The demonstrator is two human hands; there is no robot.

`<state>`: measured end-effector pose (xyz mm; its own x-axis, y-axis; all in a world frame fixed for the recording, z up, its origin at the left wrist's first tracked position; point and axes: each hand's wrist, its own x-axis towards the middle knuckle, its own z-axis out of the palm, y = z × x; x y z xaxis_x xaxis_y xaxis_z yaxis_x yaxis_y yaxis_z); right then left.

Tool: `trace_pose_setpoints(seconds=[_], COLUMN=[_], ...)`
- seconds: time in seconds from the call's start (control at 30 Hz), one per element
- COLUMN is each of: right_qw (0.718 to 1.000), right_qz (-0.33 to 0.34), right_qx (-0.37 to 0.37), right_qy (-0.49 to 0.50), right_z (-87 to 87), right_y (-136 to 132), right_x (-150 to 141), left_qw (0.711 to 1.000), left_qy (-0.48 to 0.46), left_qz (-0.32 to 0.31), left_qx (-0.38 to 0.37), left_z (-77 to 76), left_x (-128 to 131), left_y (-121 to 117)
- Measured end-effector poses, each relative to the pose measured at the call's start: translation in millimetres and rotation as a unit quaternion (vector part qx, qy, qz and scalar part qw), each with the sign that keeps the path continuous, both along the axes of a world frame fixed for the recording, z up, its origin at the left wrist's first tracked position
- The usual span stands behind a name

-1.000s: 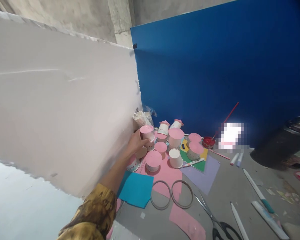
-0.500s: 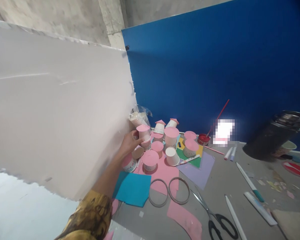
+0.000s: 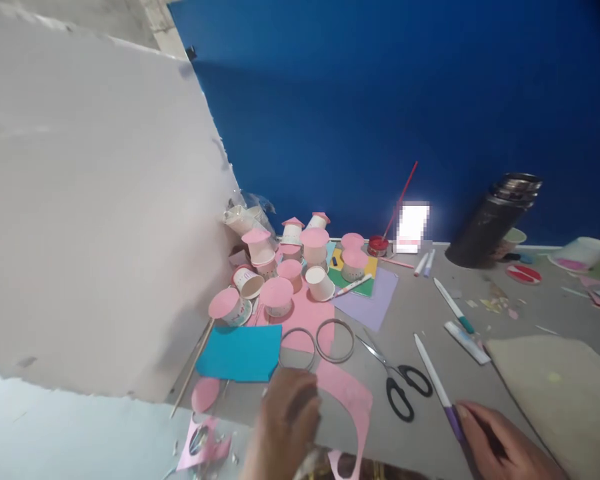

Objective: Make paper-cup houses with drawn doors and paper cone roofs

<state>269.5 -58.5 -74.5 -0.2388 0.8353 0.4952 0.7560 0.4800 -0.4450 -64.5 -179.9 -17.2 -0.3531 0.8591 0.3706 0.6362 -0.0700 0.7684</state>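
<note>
My left hand [image 3: 285, 420] is at the near edge of the grey table, blurred by motion, resting by a cut pink paper sheet [image 3: 347, 397]; its fingers do not show clearly. My right hand [image 3: 503, 450] is at the bottom right, fingers closed round the end of a white marker with a purple band [image 3: 437, 380] that points away across the table. A cluster of paper cups with pink lids [image 3: 277, 293] stands further back, out of reach of both hands.
A large white foam board [image 3: 95, 200] leans at the left, a blue board [image 3: 380, 100] behind. On the table lie a blue paper [image 3: 240, 350], two rings [image 3: 335, 340], scissors [image 3: 400, 387], more markers [image 3: 453, 307], a red paint pot [image 3: 379, 245], a dark flask [image 3: 495, 217] and a beige sheet [image 3: 555, 387].
My left hand has let go of the cups and come back to the near table edge. The view has swung right and down, bringing my right hand with the marker into sight.
</note>
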Motion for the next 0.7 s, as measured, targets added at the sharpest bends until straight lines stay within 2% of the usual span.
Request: trace_pose_setpoints(seconds=[0.03,0.1,0.17,0.33,0.53,0.7], right_qw=[1.000,0.997,0.995,0.992,0.991,0.993], right_qz=[-0.002,0.000,0.007,0.026,0.018,0.028], right_qx=[0.027,0.073,0.097,0.126,0.135,0.115], right_qy=[0.001,-0.004,-0.012,-0.005,0.007,0.009], right_z=[2.9,7.2,9.7,11.7,10.5,10.9], right_y=[0,-2,-3,-4,-4,-4], right_x=[-2,-6,-8,-10,-11,-11], left_qw=[0.999,0.979,0.959,0.941,0.913,0.934], left_qy=[0.027,0.117,0.177,0.222,0.281,0.225], left_qz=[-0.046,-0.163,-0.213,-0.232,-0.277,-0.272], left_qx=[0.011,-0.028,-0.061,-0.105,-0.107,-0.055], left_z=[-7.5,-11.1,-7.0,-5.4,-13.2,-8.8], left_x=[15,38,51,52,45,40], left_y=[1,5,10,18,7,-2])
